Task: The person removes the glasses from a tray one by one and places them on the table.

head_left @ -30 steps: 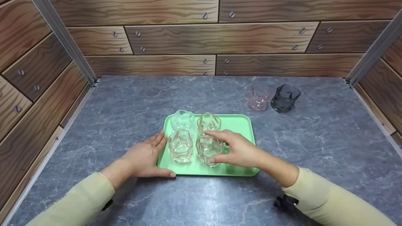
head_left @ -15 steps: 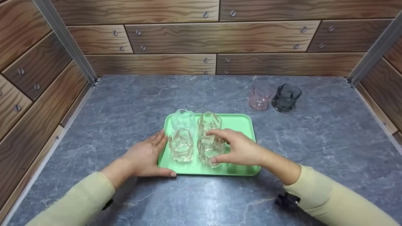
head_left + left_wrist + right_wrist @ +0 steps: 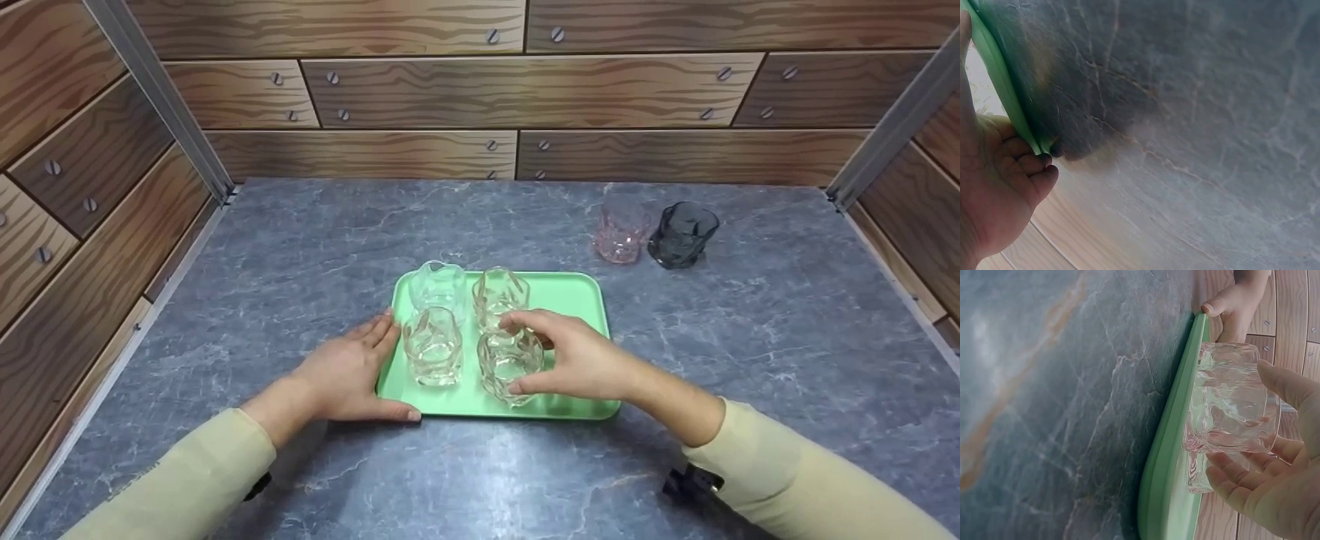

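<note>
In the head view a green tray (image 3: 574, 300) bears several faceted drinking glasses in two rows. My left hand (image 3: 345, 379) rests against the tray's left edge, with fingers along the side and thumb at the front rim. My right hand (image 3: 581, 360) holds the clear front-right glass (image 3: 510, 367) between thumb and fingers. The right wrist view shows that glass (image 3: 1235, 402) upright, its base at the tray surface. To its left stands another clear glass (image 3: 433, 349). Behind are a bluish glass (image 3: 437, 285) and a faintly amber glass (image 3: 500, 291), partly covered by my fingers.
A pink glass (image 3: 621, 236) and a dark grey glass (image 3: 681, 236) stand upright side by side on the grey marbled table (image 3: 300, 240), behind and right of the tray. Wood-patterned walls (image 3: 405, 90) with metal corner posts enclose the back and sides.
My right hand has shifted the front-right glass slightly right and toward me, widening its gap from the glass beside it. The left hand and the tray stay in place.
</note>
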The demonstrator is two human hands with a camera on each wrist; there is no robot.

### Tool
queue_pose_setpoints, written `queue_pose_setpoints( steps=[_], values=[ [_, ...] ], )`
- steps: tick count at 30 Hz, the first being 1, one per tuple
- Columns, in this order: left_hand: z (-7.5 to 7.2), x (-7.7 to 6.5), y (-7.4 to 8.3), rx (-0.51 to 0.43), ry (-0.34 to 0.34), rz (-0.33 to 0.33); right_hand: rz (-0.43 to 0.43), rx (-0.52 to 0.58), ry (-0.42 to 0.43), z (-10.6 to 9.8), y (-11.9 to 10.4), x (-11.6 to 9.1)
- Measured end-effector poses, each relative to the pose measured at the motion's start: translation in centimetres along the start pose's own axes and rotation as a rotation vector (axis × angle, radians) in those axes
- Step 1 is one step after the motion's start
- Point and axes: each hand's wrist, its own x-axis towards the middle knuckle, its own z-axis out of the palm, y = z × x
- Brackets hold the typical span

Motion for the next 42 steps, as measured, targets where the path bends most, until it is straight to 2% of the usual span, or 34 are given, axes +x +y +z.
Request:
queue_pose_setpoints(
  steps=[12, 20, 32, 42],
  values=[
    [0.0, 0.1, -0.1, -0.010, -0.001, -0.003, -0.012, 0.019, 0.034, -0.3, 0.6, -0.5],
    [-0.1, 0.1, -0.1, -0.003, 0.007, 0.014, -0.010, 0.038, 0.067, -1.8, 0.1, -1.3],
    [0.2, -0.1, -0.2, -0.003, 0.007, 0.003, -0.036, 0.060, 0.119, -6.3, 0.2, -2.2],
    [0.1, -0.1, -0.2, -0.004, 0.027, 0.019, 0.076, 0.013, 0.155, -11.2, 1.0, -2.8]
  ],
)
